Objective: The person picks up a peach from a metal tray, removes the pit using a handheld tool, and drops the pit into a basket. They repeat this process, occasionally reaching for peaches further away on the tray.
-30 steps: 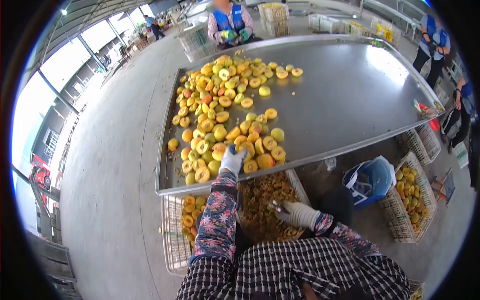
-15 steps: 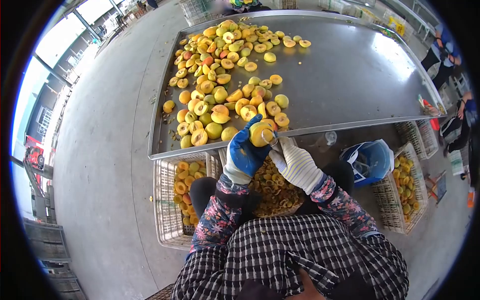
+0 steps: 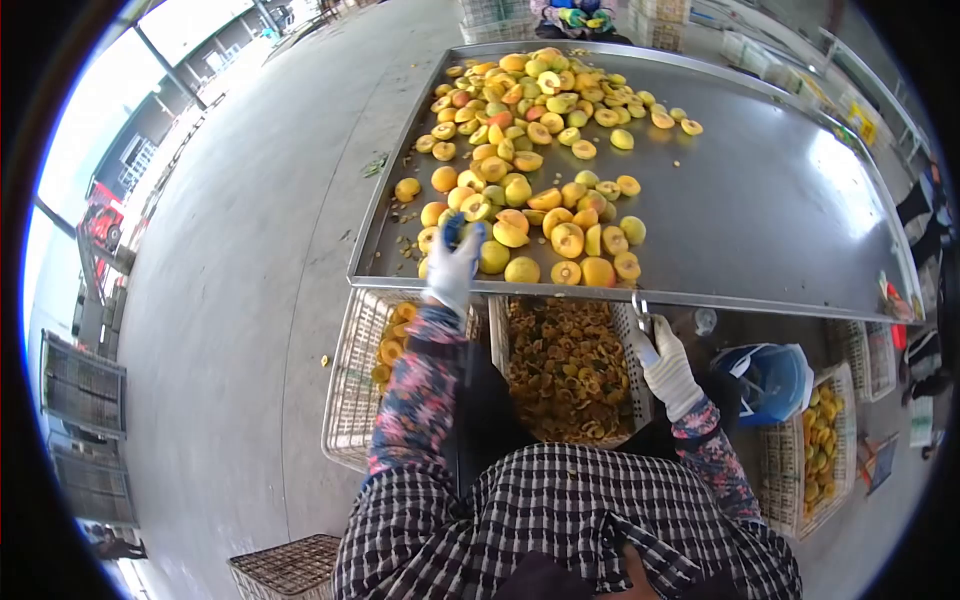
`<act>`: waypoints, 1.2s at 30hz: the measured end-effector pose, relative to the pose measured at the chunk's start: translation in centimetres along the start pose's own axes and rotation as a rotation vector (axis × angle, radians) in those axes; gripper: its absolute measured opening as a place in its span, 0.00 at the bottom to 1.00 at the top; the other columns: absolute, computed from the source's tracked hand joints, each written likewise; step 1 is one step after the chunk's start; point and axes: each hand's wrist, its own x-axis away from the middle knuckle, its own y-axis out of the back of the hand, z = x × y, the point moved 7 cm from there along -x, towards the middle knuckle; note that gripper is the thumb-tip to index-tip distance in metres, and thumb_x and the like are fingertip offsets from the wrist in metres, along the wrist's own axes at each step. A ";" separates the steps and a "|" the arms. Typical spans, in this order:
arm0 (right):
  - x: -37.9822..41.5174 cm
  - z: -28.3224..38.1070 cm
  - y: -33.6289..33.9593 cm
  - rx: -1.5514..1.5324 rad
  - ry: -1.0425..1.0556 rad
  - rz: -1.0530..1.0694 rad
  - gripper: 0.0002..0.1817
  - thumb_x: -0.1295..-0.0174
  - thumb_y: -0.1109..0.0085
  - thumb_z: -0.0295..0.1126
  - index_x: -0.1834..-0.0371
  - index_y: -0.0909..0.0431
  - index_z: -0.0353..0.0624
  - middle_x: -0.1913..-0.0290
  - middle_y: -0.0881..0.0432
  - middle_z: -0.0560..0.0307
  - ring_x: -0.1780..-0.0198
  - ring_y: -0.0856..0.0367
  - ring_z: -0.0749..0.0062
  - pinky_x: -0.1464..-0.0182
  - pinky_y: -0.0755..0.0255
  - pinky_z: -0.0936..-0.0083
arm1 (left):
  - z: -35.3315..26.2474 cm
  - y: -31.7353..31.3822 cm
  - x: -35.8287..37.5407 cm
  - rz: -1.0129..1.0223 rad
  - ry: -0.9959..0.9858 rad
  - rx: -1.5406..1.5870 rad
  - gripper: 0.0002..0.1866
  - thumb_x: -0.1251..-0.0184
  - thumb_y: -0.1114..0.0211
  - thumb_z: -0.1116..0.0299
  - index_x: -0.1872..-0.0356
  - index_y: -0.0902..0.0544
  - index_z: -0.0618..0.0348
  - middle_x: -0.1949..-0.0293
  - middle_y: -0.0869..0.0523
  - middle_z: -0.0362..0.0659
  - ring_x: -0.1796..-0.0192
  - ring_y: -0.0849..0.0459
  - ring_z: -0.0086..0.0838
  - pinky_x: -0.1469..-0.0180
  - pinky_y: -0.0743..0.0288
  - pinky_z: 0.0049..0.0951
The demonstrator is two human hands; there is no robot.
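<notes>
My left hand (image 3: pixel 453 265), in a blue and white glove, is over the front left part of the metal table (image 3: pixel 740 200), among halved yellow peaches (image 3: pixel 510 232). Its fingers look apart, slightly smeared by motion, and I see no peach in them. My right hand (image 3: pixel 670 370), in a pale knitted glove, is closed around a pitting tool with a looped metal end (image 3: pixel 640 303). That loop points up at the table's front edge. Many peach halves show a stone or reddish centre. Below the edge, a crate (image 3: pixel 497 335) holds brown stones and scraps (image 3: pixel 570 365).
A white crate (image 3: pixel 340 400) with peach halves stands at my left. To the right are a blue bucket (image 3: pixel 785 385) and another crate of peaches (image 3: pixel 790 480). Across the table sits a person in green gloves (image 3: pixel 575 17). A raised rim edges the table.
My left hand has moved left to the peaches on the table, and the peach half it held is gone from it. My right hand has moved right and down with the tool. The view has shifted.
</notes>
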 end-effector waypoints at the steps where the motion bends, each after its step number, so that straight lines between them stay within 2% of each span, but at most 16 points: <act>1: 0.2 -0.7 -0.2 -0.068 -0.083 0.047 0.15 0.29 0.42 0.41 0.51 0.27 0.42 0.73 0.27 0.64 0.74 0.30 0.81 0.69 0.32 0.78 | -2.5 2.8 -1.2 -0.079 -0.093 -0.447 0.22 0.36 0.28 0.66 0.43 0.22 0.63 0.50 0.16 0.44 0.51 0.18 0.24 0.51 0.22 0.25; 2: 0.2 -0.8 -0.3 -0.090 -0.069 0.055 0.15 0.29 0.42 0.42 0.51 0.27 0.42 0.74 0.28 0.66 0.74 0.31 0.83 0.71 0.34 0.80 | 2.0 8.5 -6.5 -0.161 -0.167 -0.651 0.28 0.40 0.26 0.61 0.41 0.22 0.60 0.47 0.16 0.51 0.47 0.16 0.35 0.46 0.22 0.32; 3: 0.2 -0.9 -0.6 -0.116 -0.059 0.061 0.15 0.29 0.42 0.42 0.51 0.27 0.42 0.74 0.29 0.67 0.74 0.32 0.85 0.72 0.35 0.82 | 0.9 11.0 -7.4 -0.216 -0.100 -1.010 0.31 0.42 0.26 0.55 0.39 0.22 0.56 0.43 0.19 0.56 0.42 0.18 0.46 0.41 0.24 0.39; 8: -0.2 -1.7 -1.4 -0.094 -0.040 0.090 0.16 0.28 0.41 0.41 0.50 0.28 0.41 0.74 0.29 0.69 0.75 0.34 0.85 0.73 0.36 0.82 | 2.7 16.7 -9.1 -0.067 0.188 -1.586 0.31 0.39 0.33 0.47 0.37 0.23 0.48 0.39 0.21 0.51 0.37 0.23 0.47 0.33 0.31 0.44; 10: -0.1 -1.7 -1.6 -0.111 -0.123 0.136 0.16 0.28 0.42 0.40 0.48 0.28 0.40 0.73 0.27 0.68 0.75 0.34 0.82 0.70 0.33 0.80 | 2.0 15.3 -8.2 -0.009 0.198 -1.831 0.31 0.38 0.35 0.43 0.37 0.22 0.47 0.39 0.21 0.50 0.34 0.25 0.47 0.30 0.35 0.46; 13: -0.6 -0.9 -2.0 -0.029 -0.088 0.162 0.16 0.28 0.43 0.38 0.47 0.29 0.39 0.68 0.24 0.65 0.71 0.32 0.79 0.65 0.30 0.79 | 2.4 10.7 -8.1 0.102 0.003 -1.726 0.33 0.37 0.39 0.38 0.37 0.21 0.46 0.36 0.22 0.50 0.31 0.29 0.48 0.27 0.42 0.47; 15: -0.7 1.0 -2.4 -0.106 0.005 0.123 0.12 0.30 0.42 0.33 0.49 0.26 0.38 0.60 0.20 0.50 0.60 0.25 0.74 0.58 0.28 0.75 | 3.3 6.8 -7.0 0.301 0.075 -1.775 0.38 0.40 0.42 0.32 0.38 0.19 0.49 0.35 0.23 0.50 0.31 0.28 0.46 0.27 0.43 0.48; 16: -0.8 -0.5 -2.6 0.013 0.084 0.112 0.13 0.30 0.42 0.34 0.50 0.26 0.38 0.60 0.19 0.48 0.60 0.22 0.67 0.57 0.27 0.72 | 4.0 5.9 -6.4 0.297 -0.074 -1.743 0.39 0.41 0.42 0.30 0.38 0.19 0.51 0.34 0.24 0.52 0.31 0.28 0.45 0.27 0.42 0.47; 18: -0.8 -1.0 -2.7 0.153 0.148 0.119 0.14 0.31 0.41 0.36 0.52 0.26 0.37 0.62 0.18 0.45 0.60 0.19 0.55 0.56 0.25 0.66 | 3.9 4.3 -5.8 0.422 0.091 -1.872 0.41 0.42 0.39 0.32 0.35 0.22 0.51 0.31 0.27 0.49 0.31 0.29 0.46 0.30 0.38 0.47; 21: -0.4 -0.3 -3.2 0.204 0.086 0.179 0.19 0.30 0.43 0.43 0.49 0.27 0.36 0.63 0.16 0.43 0.60 0.16 0.48 0.56 0.24 0.61 | 3.5 3.7 -5.7 0.431 0.247 -1.799 0.42 0.44 0.34 0.36 0.32 0.25 0.50 0.29 0.29 0.50 0.28 0.32 0.47 0.29 0.36 0.44; 24: 0.0 0.4 -3.6 0.285 0.120 0.191 0.24 0.29 0.45 0.47 0.43 0.29 0.36 0.62 0.16 0.38 0.58 0.17 0.41 0.54 0.25 0.58 | 6.2 5.4 -6.8 0.351 0.246 -1.487 0.44 0.47 0.30 0.37 0.32 0.25 0.53 0.33 0.24 0.52 0.31 0.26 0.46 0.31 0.32 0.41; 28: 0.7 1.0 -3.9 0.279 0.098 0.203 0.23 0.30 0.44 0.47 0.47 0.27 0.36 0.62 0.17 0.33 0.56 0.18 0.37 0.55 0.26 0.54 | 7.6 4.8 -8.1 0.340 0.100 -1.133 0.42 0.52 0.22 0.45 0.38 0.22 0.58 0.44 0.15 0.54 0.40 0.17 0.39 0.38 0.26 0.34; 30: 0.7 1.2 -3.7 0.286 0.164 0.159 0.21 0.31 0.43 0.45 0.50 0.26 0.36 0.62 0.17 0.35 0.58 0.18 0.39 0.56 0.26 0.56 | 10.8 4.8 -9.1 0.324 0.074 -0.633 0.38 0.52 0.19 0.54 0.43 0.22 0.66 0.48 0.13 0.48 0.45 0.15 0.34 0.43 0.23 0.31; 32: 0.8 1.3 -3.9 0.200 0.176 0.139 0.18 0.31 0.41 0.42 0.52 0.25 0.36 0.63 0.17 0.37 0.59 0.17 0.41 0.56 0.25 0.58 | 5.5 1.7 -6.1 0.179 0.094 -0.836 0.33 0.51 0.19 0.59 0.46 0.21 0.67 0.53 0.12 0.46 0.52 0.15 0.30 0.49 0.21 0.28; 34: 0.4 1.2 -3.7 0.137 0.162 0.147 0.15 0.32 0.40 0.37 0.54 0.25 0.36 0.63 0.17 0.41 0.60 0.17 0.45 0.57 0.26 0.61 | 4.7 0.8 -6.4 0.098 -0.013 -0.644 0.26 0.49 0.21 0.64 0.51 0.21 0.65 0.58 0.12 0.44 0.58 0.14 0.28 0.53 0.21 0.28; 36: 0.5 2.7 -3.3 0.102 0.141 0.165 0.16 0.30 0.42 0.40 0.52 0.27 0.36 0.61 0.17 0.39 0.57 0.18 0.44 0.55 0.26 0.60 | 4.1 -2.3 -5.2 0.251 0.035 -0.023 0.17 0.42 0.28 0.73 0.52 0.21 0.62 0.60 0.12 0.41 0.58 0.13 0.27 0.55 0.20 0.25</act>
